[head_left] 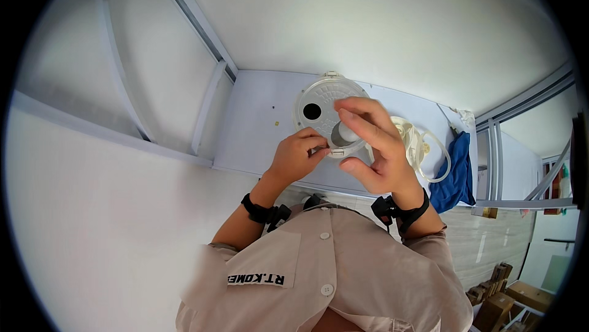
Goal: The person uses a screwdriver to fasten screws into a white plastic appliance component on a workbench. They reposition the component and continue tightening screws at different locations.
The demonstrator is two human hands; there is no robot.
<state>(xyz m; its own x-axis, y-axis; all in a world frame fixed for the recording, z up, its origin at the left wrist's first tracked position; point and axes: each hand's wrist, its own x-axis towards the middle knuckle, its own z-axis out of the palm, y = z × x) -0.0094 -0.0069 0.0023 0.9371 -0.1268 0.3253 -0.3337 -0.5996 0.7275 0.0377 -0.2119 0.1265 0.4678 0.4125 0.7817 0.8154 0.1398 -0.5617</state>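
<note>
A round, off-white plastic lid-like piece with raised markings and clip tabs on its rim lies on the white tabletop. A black round hole shows on its left side. My left hand is closed, its thumb and fingertips pinching the near rim beside a clip. My right hand hovers over the near right part, thumb and fingers apart. Beneath its fingers is a white rounded knob-like part in a grey-edged opening; the hand covers some of it, and no grip on it shows.
To the right are a coiled white hose and an off-white plastic part. A blue cloth hangs over the table's right edge. Tiny bits, one yellowish, lie on the white table. Cardboard boxes stand on the floor at lower right.
</note>
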